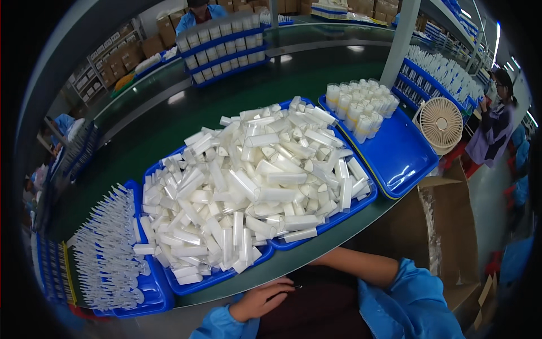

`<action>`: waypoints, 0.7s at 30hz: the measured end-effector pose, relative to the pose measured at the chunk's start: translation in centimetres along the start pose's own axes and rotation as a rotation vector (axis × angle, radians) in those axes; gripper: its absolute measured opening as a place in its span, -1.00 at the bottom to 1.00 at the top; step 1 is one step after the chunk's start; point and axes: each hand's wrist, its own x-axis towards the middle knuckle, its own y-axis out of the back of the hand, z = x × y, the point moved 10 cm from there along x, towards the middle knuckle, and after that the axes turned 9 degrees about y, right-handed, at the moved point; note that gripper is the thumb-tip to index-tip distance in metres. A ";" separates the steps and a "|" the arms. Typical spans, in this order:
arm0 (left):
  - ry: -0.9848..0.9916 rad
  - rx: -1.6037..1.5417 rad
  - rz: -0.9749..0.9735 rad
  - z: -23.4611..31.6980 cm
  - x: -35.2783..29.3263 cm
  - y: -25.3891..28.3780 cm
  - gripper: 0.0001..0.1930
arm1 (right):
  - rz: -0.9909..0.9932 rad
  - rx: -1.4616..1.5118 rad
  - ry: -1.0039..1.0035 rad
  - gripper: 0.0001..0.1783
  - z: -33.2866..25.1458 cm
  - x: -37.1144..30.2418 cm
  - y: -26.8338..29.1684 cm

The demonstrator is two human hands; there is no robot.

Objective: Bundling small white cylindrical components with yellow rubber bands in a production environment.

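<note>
My left hand lies in front of my dark clothing, just below the near edge of the table. Its fingers stretch out loosely with nothing in them; a tiny shiny bit, too small to name, shows by the fingertips. From the blue right sleeve my bare right forearm reaches under the table edge, which hides the right hand. Nearest to both arms, two blue trays carry a high heap of short clear plastic sleeves with white inside. Neither hand touches the heap.
At left, a blue tray holds many thin white pointed pieces. At right, another blue tray holds upright white cylinders, with a round fan beside it. An open cardboard box stands below. Stacked trays and people are farther off.
</note>
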 end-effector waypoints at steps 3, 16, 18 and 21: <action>0.167 0.183 0.111 -5.2 0.5 -0.8 -0.79 | -0.084 0.014 -0.037 -0.56 1.8 3.8 -1.0; 0.310 0.238 0.250 -8.1 -5.0 -0.7 -0.78 | -0.455 0.061 -0.174 -0.57 -0.6 -0.6 -6.3; 0.172 0.330 0.315 -5.9 -7.2 -0.5 -0.77 | -0.280 -0.135 0.020 -0.57 -2.0 -1.2 -4.7; 0.371 0.139 0.185 -1.7 -9.8 2.1 -0.77 | -0.034 -0.518 0.129 -0.52 -3.5 -3.7 -0.7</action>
